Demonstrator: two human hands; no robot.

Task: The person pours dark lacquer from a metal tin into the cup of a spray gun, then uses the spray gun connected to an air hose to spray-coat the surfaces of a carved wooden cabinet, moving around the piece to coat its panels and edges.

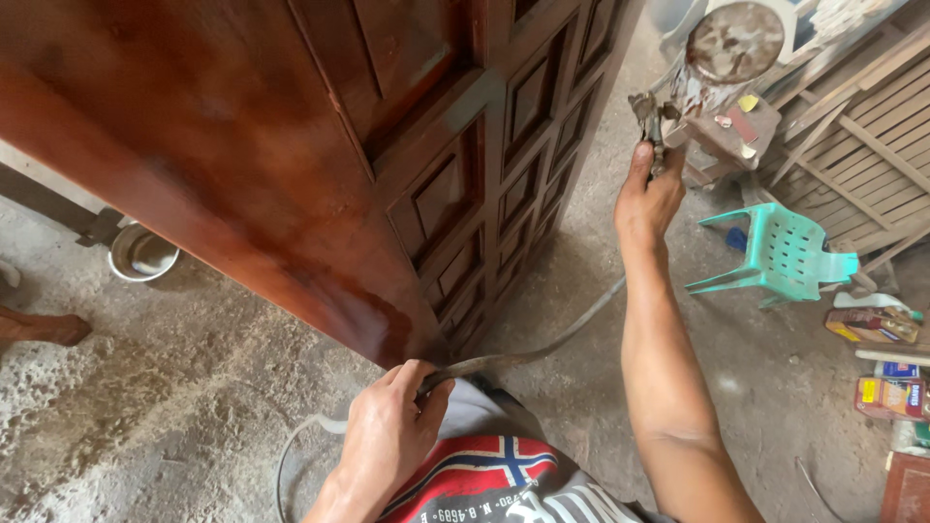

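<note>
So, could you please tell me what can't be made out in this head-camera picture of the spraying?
- Spray gun nozzle: hidden behind its cup and the right hand.
- Hose: its far end is lost below the left hand, near the bottom edge.
- Wooden door: top and left part cut off by the frame.
- Metal bowl: partly hidden behind the door's edge; contents unclear.
- Cartons at the right edge: cropped.
</note>
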